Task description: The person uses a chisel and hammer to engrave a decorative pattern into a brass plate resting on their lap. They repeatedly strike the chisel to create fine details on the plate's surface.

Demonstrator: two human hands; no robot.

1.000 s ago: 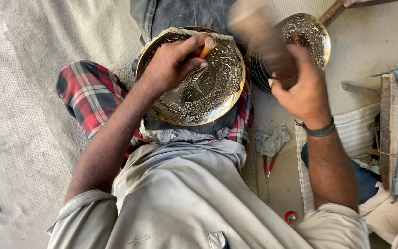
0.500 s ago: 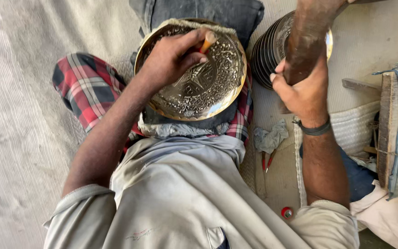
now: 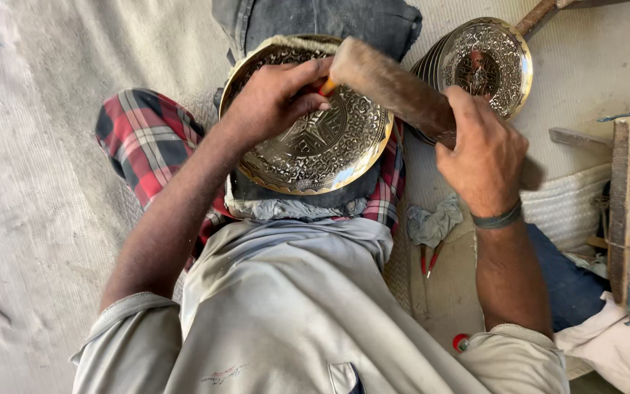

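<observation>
- The floor [image 3: 52,182] is covered with pale, dusty matting, and the person sits on it with a red plaid cloth [image 3: 140,135] over the lap.
- An engraved metal plate [image 3: 329,146], round and gold-rimmed, lies on a padded block [image 3: 286,208] in the lap, tilted slightly toward the camera.
- The left hand [image 3: 275,98] rests on the upper part of the plate, fingers closed around a small orange-tipped tool [image 3: 326,87] pressed to the metal.
- The right hand [image 3: 483,149] is clenched around the handle of a wooden mallet [image 3: 391,84], whose head sits just above the tool's end, touching or nearly so; I cannot tell which.
- A dark band [image 3: 501,217] circles the right wrist.
- A stack of similar engraved plates [image 3: 486,62] leans behind the mallet, at upper right.
- A grey rag [image 3: 432,222] and red-handled pliers [image 3: 428,259] lie on the floor beside the right forearm.
</observation>
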